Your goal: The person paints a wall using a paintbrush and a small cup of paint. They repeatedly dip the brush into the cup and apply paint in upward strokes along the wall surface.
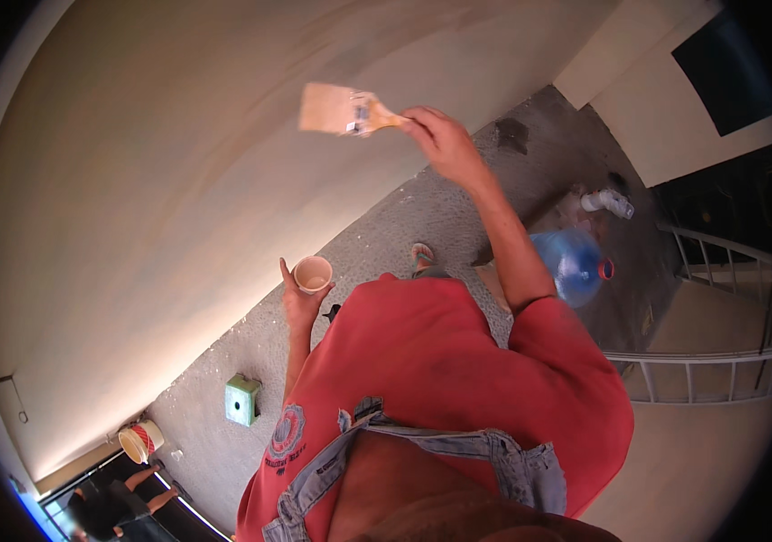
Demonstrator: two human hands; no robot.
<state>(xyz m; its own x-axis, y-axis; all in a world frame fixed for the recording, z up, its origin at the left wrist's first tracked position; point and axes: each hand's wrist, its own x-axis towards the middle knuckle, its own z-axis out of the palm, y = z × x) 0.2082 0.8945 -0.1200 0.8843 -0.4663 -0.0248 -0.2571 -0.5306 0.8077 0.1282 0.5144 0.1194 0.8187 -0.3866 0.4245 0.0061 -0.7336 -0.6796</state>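
Observation:
My right hand [445,144] is raised with its arm stretched out, its fingers closed round the handle of a wide flat paintbrush [327,110]. The brush's broad, pale end points left, in front of a beige wall [151,208]; whether it touches the wall I cannot tell. Darker, damp-looking streaks cross the wall near the brush. Lower down, my left hand [300,305] grips a small round plastic tub [313,274] from the side, its open top facing up. Its inside looks pale pinkish, and its contents are hard to make out.
A blue water jug [571,266] lies to the right, near a pale crumpled object [607,203]. A green stool [241,400] stands at lower left, with a white bucket [140,441] and another person [115,506] beyond. White railings [711,358] bound the right side.

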